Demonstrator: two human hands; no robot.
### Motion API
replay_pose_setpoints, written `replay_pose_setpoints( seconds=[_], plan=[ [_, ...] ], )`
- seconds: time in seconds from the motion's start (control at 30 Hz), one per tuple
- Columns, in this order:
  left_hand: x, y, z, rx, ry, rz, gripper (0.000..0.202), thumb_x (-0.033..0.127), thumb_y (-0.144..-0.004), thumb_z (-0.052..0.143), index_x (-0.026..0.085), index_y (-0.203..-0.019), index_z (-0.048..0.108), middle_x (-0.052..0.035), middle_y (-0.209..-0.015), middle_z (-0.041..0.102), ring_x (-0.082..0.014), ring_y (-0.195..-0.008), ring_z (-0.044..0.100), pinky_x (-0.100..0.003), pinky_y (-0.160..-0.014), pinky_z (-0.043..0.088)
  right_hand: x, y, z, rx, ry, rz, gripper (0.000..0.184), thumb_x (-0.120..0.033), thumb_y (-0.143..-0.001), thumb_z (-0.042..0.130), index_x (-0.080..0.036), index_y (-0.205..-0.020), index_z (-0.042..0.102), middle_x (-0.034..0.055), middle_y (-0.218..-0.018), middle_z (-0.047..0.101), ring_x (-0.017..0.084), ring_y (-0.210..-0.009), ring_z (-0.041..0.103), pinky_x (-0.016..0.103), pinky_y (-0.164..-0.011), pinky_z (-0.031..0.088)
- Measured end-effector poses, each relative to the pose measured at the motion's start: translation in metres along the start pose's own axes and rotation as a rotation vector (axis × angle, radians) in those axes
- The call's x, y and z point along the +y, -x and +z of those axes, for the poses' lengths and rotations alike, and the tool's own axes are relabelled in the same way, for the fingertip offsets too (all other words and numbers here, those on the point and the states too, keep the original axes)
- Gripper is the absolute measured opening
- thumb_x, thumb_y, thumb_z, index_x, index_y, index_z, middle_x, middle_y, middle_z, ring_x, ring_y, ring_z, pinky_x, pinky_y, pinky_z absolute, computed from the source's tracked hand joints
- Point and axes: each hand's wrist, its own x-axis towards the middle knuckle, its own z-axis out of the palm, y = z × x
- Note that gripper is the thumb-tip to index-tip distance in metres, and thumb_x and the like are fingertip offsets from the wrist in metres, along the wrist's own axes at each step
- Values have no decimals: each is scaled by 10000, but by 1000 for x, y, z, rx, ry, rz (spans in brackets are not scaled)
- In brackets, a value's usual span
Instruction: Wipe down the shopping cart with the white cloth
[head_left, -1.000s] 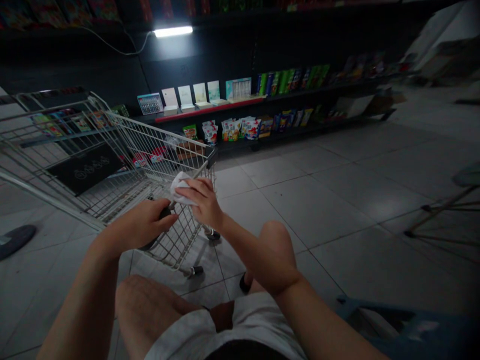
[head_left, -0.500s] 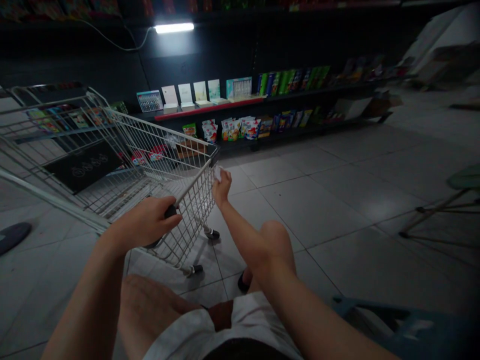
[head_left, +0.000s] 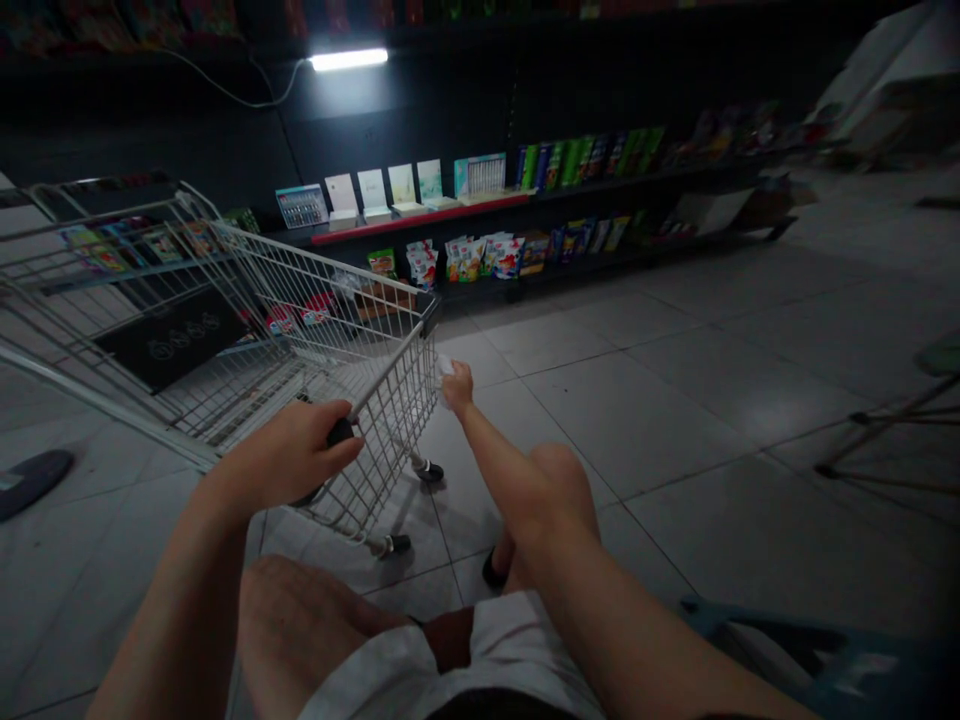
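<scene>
Wire shopping cart (head_left: 390,440) directly ahead, standing on grey floor tiles (head_left: 637,420), with merchandise shelves (head_left: 480,200) beyond. Left hand (head_left: 289,450) clamped around the cart's black handle grip (head_left: 341,432). Right hand (head_left: 459,385) well apart from it, out past the far wire side, pinching a small white tissue (head_left: 446,366). Contact between tissue and wire impossible to tell.

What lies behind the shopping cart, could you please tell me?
Through the wire shopping cart show a black floor mat and low-shelf packets; the mesh partly covers both.
</scene>
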Motion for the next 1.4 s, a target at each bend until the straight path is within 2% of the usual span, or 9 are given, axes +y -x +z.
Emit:
replay_pose_setpoints(
  seconds=[0.13,0.3,0.4,0.5,0.63,0.77,0.87,1.1,1.4],
  plan=[
    [2,-2,-1,4,-3,13,271,438,-857,422,207,-720,454,2,-611,485,-134,-565,433,-288,-568,289,-6,30,13,25,-6,120,400,-84,-708,424,-131,-1042,638,111,-1049,604,209,-1031,562,384,-1001,480],
    [1,-6,0,12,-2,20,286,447,-861,427,201,-720,465,-12,-614,523,-134,-558,445,-282,-550,300,-36,153,30,35,-30,112,638,-134,-760,438,-161,-1397,449,172,-1280,519,272,-1243,491,473,-1099,437],
    [-2,-7,2,33,-22,30,286,448,-857,431,203,-713,463,-11,-603,518,-136,-550,441,-289,-553,299,-49,234,34,-120,-15,17,735,-193,-795,463,-266,-1510,307,155,-1377,471,308,-1312,462,548,-1104,438],
    [-6,-6,3,33,-24,29,291,461,-859,423,207,-724,468,-6,-597,502,-144,-550,444,-295,-556,293,-44,271,22,-358,-30,-142,719,-212,-761,542,-351,-1455,415,115,-1325,524,313,-1273,512,540,-1069,481],
    [-8,-3,3,37,-15,33,262,434,-850,434,203,-736,483,-14,-633,527,-151,-581,473,-296,-582,311,-30,216,-17,-444,-66,-302,620,-101,-631,562,-376,-1174,681,45,-1082,636,249,-1040,631,419,-934,570],
    [-5,-2,1,33,-7,25,228,404,-841,449,206,-733,482,-11,-635,530,-149,-588,480,-290,-586,311,-56,96,-69,-6,21,-110,618,-76,-738,391,-223,-1299,603,133,-1155,587,286,-1157,542,535,-1030,473],
    [-1,-1,0,37,-31,8,207,382,-834,460,210,-719,465,-10,-633,529,-147,-582,474,-288,-586,306,-102,12,-98,233,75,-227,592,-79,-791,389,-227,-1335,569,139,-1332,519,265,-1305,452,461,-1086,421],
    [8,-3,-1,34,-54,-14,183,348,-847,451,205,-735,481,-24,-660,563,-154,-600,492,-292,-598,311,-167,-115,-92,-349,311,-518,449,-10,-702,439,-127,-1035,717,88,-1085,675,215,-1037,595,324,-902,450],
    [2,-3,0,34,-8,3,203,326,-842,441,207,-678,454,-6,-609,524,-137,-561,454,-296,-581,287,-182,-118,-110,-692,571,-677,387,-15,-712,509,-184,-959,755,42,-1010,727,178,-953,611,286,-798,413]
  ],
)
